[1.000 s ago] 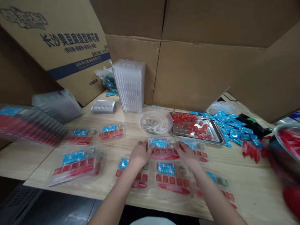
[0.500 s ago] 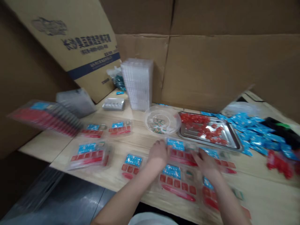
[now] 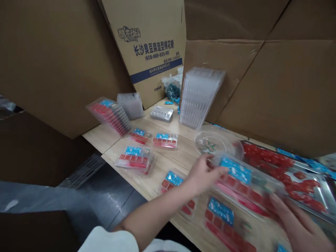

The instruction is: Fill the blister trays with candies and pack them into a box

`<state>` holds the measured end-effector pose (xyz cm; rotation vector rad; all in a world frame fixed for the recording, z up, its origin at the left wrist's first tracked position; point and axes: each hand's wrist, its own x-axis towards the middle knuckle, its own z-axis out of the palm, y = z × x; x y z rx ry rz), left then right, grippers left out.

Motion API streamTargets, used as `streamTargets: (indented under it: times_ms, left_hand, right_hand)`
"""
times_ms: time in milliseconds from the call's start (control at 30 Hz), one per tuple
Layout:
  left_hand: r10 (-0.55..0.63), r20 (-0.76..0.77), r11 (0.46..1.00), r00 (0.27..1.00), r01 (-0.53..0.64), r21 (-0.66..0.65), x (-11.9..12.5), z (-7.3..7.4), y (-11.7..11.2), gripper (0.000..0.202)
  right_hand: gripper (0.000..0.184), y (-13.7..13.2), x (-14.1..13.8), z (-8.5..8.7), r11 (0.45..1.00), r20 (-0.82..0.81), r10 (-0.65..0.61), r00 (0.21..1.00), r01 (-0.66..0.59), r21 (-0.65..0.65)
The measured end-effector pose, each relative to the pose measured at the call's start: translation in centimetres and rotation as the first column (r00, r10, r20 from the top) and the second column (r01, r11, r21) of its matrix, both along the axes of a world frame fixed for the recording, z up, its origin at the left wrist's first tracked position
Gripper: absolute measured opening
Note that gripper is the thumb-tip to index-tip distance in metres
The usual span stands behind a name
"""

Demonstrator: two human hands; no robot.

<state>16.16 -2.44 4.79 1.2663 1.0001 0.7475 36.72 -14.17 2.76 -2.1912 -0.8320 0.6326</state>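
Both my hands hold a clear plastic blister tray (image 3: 244,185) with a blue sachet and red pieces inside. My left hand (image 3: 206,173) grips its left edge, and my right hand (image 3: 296,224) grips its right end. The tray tilts above the wooden table (image 3: 168,164), close to a steel tray of red pieces (image 3: 304,185). Below my hands lies a similar filled tray (image 3: 220,217), and another (image 3: 174,185) sits partly under my left forearm. Several more filled trays lie to the left.
A round clear plastic bowl (image 3: 217,141) stands behind the held tray. Further back are a tall stack of empty clear trays (image 3: 199,98) and a stack of filled trays (image 3: 109,115). Cardboard sheets (image 3: 286,91) wall the table's back, and the floor lies beyond its left edge.
The view has swung to the right. My hands have raised the tray from the table and tilted it, carrying it nearer the steel tray.
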Motion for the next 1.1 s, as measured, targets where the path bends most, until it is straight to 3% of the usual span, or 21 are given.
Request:
streamTargets:
  times_ms: [67,133,200,267,333,400,467,567,667,800,900,1000,1100]
  left_hand:
    - [0.090,0.002,0.996,0.996,-0.090,0.019,-5.2,1.2,1.2,0.055]
    - [0.236,-0.016,0.969,0.972,-0.234,0.081,-11.2,2.4,1.9,0.048]
    - [0.372,-0.066,0.925,0.926,-0.364,0.112,-17.2,3.2,2.2,0.047]
    - [0.436,-0.133,0.899,0.890,-0.427,0.094,-22.4,3.5,2.5,0.051]
    - [0.482,-0.231,0.876,0.845,-0.464,0.130,-26.4,3.4,2.9,0.052]
    - [0.503,-0.343,0.865,0.794,-0.464,0.194,-29.1,2.7,3.6,0.051]
    - [0.490,-0.443,0.872,0.751,-0.420,0.253,-30.5,1.6,4.4,0.047]
    - [0.453,-0.518,0.891,0.726,-0.352,0.287,-31.1,0.2,5.5,0.045]
    - [0.406,-0.510,0.914,0.758,-0.340,0.223,-31.6,-0.3,5.9,0.049]
    - [0.402,-0.435,0.906,0.806,-0.419,0.061,-33.9,0.1,6.8,0.062]
    - [0.390,-0.442,0.907,0.808,-0.419,0.035,-35.5,0.5,9.7,0.068]
    - [0.212,-0.576,0.972,0.789,-0.230,0.044,-35.2,1.1,13.4,0.068]
    - [0.003,-0.766,0.983,0.643,0.138,0.119,-32.7,2.0,16.5,0.070]
  right_hand:
    - [0.061,3.3,-4.8,2.4,0.993,-0.103,0.105,0.989,-0.098,0.065]
    - [0.065,6.9,-10.3,3.8,0.960,-0.251,0.272,0.929,-0.245,0.135]
    - [0.064,10.0,-15.9,4.2,0.880,-0.399,0.474,0.785,-0.423,0.214]
    - [0.059,12.6,-20.9,3.6,0.787,-0.487,0.612,0.623,-0.542,0.295]
    - [0.054,14.3,-24.8,2.3,0.718,-0.520,0.679,0.519,-0.618,0.321]
    - [0.047,15.3,-27.5,0.9,0.685,-0.476,0.710,0.519,-0.665,0.296]
    - [0.041,15.6,-29.1,-0.3,0.670,-0.355,0.736,0.577,-0.698,0.253]
    - [0.049,15.4,-29.8,-1.2,0.639,-0.218,0.768,0.602,-0.744,0.197]
    - [0.058,15.8,-28.5,-1.1,0.646,-0.197,0.763,0.616,-0.742,0.180]
    - [0.051,18.9,-23.2,-0.7,0.768,0.022,0.637,0.771,-0.637,0.070]
    - [0.043,22.5,-19.1,-1.1,0.849,0.199,0.528,0.826,-0.518,-0.103]
    - [0.036,25.2,-17.9,-2.2,0.848,0.141,0.523,0.841,-0.495,-0.191]
    - [0.028,26.6,-19.2,-3.7,0.849,0.063,0.511,0.857,-0.492,-0.195]
